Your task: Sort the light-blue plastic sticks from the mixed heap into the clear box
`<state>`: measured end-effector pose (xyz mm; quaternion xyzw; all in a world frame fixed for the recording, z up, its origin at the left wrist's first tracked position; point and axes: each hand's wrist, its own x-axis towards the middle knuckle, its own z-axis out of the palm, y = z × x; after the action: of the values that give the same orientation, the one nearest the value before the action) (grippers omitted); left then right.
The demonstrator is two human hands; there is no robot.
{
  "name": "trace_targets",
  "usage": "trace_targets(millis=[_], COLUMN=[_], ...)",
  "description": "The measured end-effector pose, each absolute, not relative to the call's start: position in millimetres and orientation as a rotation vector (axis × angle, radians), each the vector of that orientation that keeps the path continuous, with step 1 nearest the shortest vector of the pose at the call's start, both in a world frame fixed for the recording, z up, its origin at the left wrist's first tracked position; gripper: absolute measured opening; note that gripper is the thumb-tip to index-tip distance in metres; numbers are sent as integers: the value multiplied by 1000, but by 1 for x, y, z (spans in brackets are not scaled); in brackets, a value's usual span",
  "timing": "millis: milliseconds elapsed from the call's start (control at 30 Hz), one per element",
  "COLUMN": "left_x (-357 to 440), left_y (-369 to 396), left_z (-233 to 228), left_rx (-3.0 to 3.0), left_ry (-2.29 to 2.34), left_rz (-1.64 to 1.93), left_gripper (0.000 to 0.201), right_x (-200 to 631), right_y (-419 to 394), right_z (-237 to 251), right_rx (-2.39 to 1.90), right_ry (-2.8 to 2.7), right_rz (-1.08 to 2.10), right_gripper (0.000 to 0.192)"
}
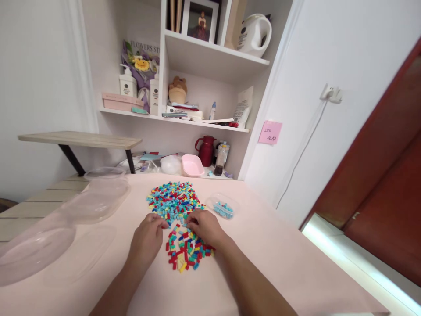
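Note:
A large pile of small toy bricks (pixel 173 197), light blue, red, yellow, green and dark blue, lies on the pink tabletop (pixel 272 259). Closer to me a smaller, looser group of bricks (pixel 187 248) is spread out, mostly red, green and yellow. My left hand (pixel 148 237) is at the left of the gap between the groups, its fingers curled together by a dark blue brick. Opposite it, my right hand (pixel 205 226) has its fingertips pressed together among bricks at the large pile's near edge. Whatever either hand pinches is too small to make out.
Right of the pile stands a clear plastic container (pixel 224 206) with light blue bricks inside. Several clear containers (pixel 95 204) line the left side. A pink tray (pixel 192 166), a red jug (pixel 206 150) and a bottle (pixel 221 160) stand at the back below the shelves.

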<state>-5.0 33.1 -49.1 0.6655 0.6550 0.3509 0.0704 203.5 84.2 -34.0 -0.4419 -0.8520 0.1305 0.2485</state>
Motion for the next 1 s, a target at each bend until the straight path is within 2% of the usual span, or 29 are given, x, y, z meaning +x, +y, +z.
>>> trace_targets(millis=[300, 700, 800, 1000], left_x=[-5, -5, -4, -2], left_y=[35, 35, 34, 32], left_z=[-50, -54, -52, -49], left_rx=[2000, 2011, 1990, 1999], left_ry=[1955, 1941, 1948, 1965], left_rz=[1047, 1090, 1070, 1030], left_gripper=[34, 34, 34, 34], right_x=[232, 283, 283, 254], right_y=[100, 108, 108, 104], right_z=[-22, -14, -14, -20], right_rx=[-1152, -1328, -1290, -1165], right_ry=[-1898, -1172, -1181, -1485], right_rz=[308, 206, 233, 386], right_gripper=[13, 41, 45, 32])
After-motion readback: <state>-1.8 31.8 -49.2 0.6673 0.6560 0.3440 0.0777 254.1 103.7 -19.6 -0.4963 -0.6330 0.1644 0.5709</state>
